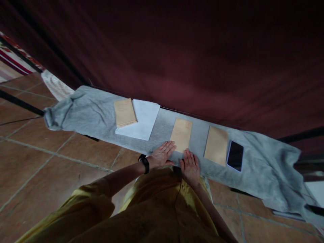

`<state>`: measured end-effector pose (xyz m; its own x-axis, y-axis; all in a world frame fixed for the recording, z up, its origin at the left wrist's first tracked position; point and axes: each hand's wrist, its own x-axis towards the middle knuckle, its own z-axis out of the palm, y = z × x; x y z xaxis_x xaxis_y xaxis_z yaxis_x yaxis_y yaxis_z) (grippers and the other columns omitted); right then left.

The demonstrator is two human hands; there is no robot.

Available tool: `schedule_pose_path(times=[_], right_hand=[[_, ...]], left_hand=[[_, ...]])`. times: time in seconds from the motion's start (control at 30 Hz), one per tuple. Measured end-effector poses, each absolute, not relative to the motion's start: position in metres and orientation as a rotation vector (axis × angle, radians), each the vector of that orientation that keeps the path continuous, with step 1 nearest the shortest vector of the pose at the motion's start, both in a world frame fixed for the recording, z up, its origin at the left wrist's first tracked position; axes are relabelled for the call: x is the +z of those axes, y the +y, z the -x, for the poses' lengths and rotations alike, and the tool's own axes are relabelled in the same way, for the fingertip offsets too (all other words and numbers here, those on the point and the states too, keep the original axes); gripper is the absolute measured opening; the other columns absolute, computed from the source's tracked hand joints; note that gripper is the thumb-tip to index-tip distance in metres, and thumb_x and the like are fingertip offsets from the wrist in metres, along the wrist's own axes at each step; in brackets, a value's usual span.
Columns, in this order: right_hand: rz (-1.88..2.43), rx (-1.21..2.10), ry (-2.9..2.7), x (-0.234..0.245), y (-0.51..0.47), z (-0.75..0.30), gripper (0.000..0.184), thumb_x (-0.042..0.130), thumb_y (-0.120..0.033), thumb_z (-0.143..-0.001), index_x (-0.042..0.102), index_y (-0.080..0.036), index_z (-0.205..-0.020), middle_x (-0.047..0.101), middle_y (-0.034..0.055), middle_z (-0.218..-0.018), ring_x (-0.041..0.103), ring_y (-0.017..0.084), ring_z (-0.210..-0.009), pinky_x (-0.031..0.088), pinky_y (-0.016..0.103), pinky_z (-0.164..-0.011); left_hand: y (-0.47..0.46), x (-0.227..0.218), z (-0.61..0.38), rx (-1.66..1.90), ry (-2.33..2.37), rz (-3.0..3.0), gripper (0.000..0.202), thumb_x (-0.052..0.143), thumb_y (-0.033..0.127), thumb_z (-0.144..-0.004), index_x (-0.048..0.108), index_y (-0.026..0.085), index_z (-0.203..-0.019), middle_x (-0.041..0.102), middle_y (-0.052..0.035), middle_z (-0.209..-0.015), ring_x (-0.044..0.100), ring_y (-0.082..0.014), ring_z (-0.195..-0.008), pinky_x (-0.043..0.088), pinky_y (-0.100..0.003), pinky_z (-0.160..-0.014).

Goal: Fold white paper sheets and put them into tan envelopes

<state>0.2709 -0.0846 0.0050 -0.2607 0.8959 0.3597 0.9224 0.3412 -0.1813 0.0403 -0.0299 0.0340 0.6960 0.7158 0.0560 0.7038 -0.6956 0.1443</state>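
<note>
A brown paper envelope (181,133) with small red print near its top right corner lies on the grey cloth in front of me. My left hand (163,154) rests flat at its lower left corner, fingers stretched out. At the lower right corner lies my right hand (190,166), its fingers extended and their tips at the envelope's edge. Neither hand grips anything. To the right is another brown envelope (216,145), lying flat. On the left, a small stack of brown envelopes (125,113) sits partly on white paper sheets (144,121).
A grey cloth (86,108) covers the long narrow surface and bunches up at both ends. A phone (235,156) with a dark screen lies right of the envelopes. Behind hangs a dark red curtain (162,67). Brown floor tiles (63,175) show below.
</note>
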Motion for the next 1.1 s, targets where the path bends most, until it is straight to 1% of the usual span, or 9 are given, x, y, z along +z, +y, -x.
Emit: schedule_pose_path(times=[0.17,0.3,0.4,0.53,0.7,0.83,0.93,1.03,1.1], right_hand=[[1.610,-0.095,-2.221,0.006,-0.085,-0.270,0.055,0.037,-0.032,-0.108,0.040,-0.008,-0.157,0.054,0.0180,-0.153,0.047,0.030,-0.143,0.029,0.051,-0.121],[1.612,-0.091,-2.246,0.008,-0.085,-0.270,0.054,0.038,-0.031,-0.107,0.042,-0.007,-0.155,0.052,0.0186,-0.155,0.047,0.031,-0.144,0.029,0.051,-0.121],[1.619,-0.085,-2.252,0.009,-0.085,-0.270,0.053,0.038,-0.031,-0.107,0.043,-0.007,-0.155,0.050,0.0184,-0.156,0.046,0.031,-0.144,0.028,0.051,-0.122],[1.622,-0.069,-2.245,0.009,-0.086,-0.271,0.054,0.039,-0.030,-0.107,0.041,-0.008,-0.156,0.050,0.0178,-0.157,0.043,0.030,-0.147,0.027,0.050,-0.122],[1.615,-0.067,-2.243,0.009,-0.087,-0.270,0.054,0.040,-0.030,-0.106,0.041,-0.007,-0.156,0.048,0.0178,-0.158,0.038,0.028,-0.149,0.028,0.049,-0.123],[1.608,-0.075,-2.222,0.009,-0.087,-0.268,0.051,0.042,-0.030,-0.106,0.045,-0.010,-0.153,0.052,0.0164,-0.155,0.040,0.028,-0.148,0.029,0.050,-0.123],[1.613,-0.060,-2.198,0.008,-0.086,-0.266,0.050,0.043,-0.030,-0.105,0.049,-0.010,-0.150,0.056,0.0166,-0.151,0.044,0.028,-0.147,0.030,0.050,-0.122],[1.638,-0.067,-2.167,0.007,-0.085,-0.265,0.049,0.044,-0.031,-0.105,0.051,-0.009,-0.148,0.059,0.0168,-0.148,0.047,0.028,-0.144,0.030,0.049,-0.123],[1.646,-0.079,-2.160,0.007,-0.085,-0.264,0.050,0.045,-0.032,-0.105,0.050,-0.009,-0.149,0.059,0.0166,-0.149,0.048,0.029,-0.144,0.030,0.049,-0.123]], left_hand=[[-0.023,0.036,-0.055,0.143,1.081,-2.786,0.096,0.047,0.073,-0.095,0.025,0.005,-0.160,0.021,-0.0248,-0.168,0.014,-0.0317,-0.159,0.015,-0.046,-0.129],[-0.018,0.040,-0.064,0.102,1.023,-2.784,0.096,0.042,0.075,-0.095,0.027,0.004,-0.159,0.022,-0.0243,-0.168,0.013,-0.0316,-0.159,0.012,-0.046,-0.129],[-0.014,0.042,-0.067,0.117,0.994,-2.774,0.095,0.041,0.074,-0.096,0.028,0.004,-0.158,0.023,-0.0236,-0.168,0.013,-0.0310,-0.159,0.011,-0.045,-0.130],[-0.009,0.042,-0.072,0.170,0.954,-2.761,0.093,0.042,0.073,-0.096,0.027,0.004,-0.159,0.025,-0.0233,-0.168,0.014,-0.0304,-0.159,0.011,-0.047,-0.130],[0.000,0.037,-0.086,0.189,0.985,-2.738,0.087,0.035,0.070,-0.100,0.028,0.007,-0.159,0.026,-0.0216,-0.168,0.016,-0.0278,-0.159,0.009,-0.046,-0.129],[0.012,0.031,-0.102,0.207,1.051,-2.725,0.082,0.030,0.066,-0.103,0.028,0.006,-0.159,0.025,-0.0212,-0.168,0.015,-0.0276,-0.159,0.008,-0.048,-0.129],[0.024,0.025,-0.114,0.211,1.116,-2.713,0.081,0.030,0.064,-0.103,0.028,0.007,-0.160,0.026,-0.0206,-0.168,0.015,-0.0276,-0.159,0.008,-0.048,-0.129],[0.039,0.023,-0.124,0.205,1.184,-2.682,0.081,0.028,0.064,-0.103,0.025,0.008,-0.161,0.025,-0.0196,-0.169,0.014,-0.0271,-0.160,0.008,-0.050,-0.129],[0.050,0.024,-0.130,0.195,1.220,-2.651,0.082,0.027,0.064,-0.103,0.022,0.008,-0.162,0.025,-0.0194,-0.169,0.013,-0.0273,-0.160,0.007,-0.051,-0.129]])
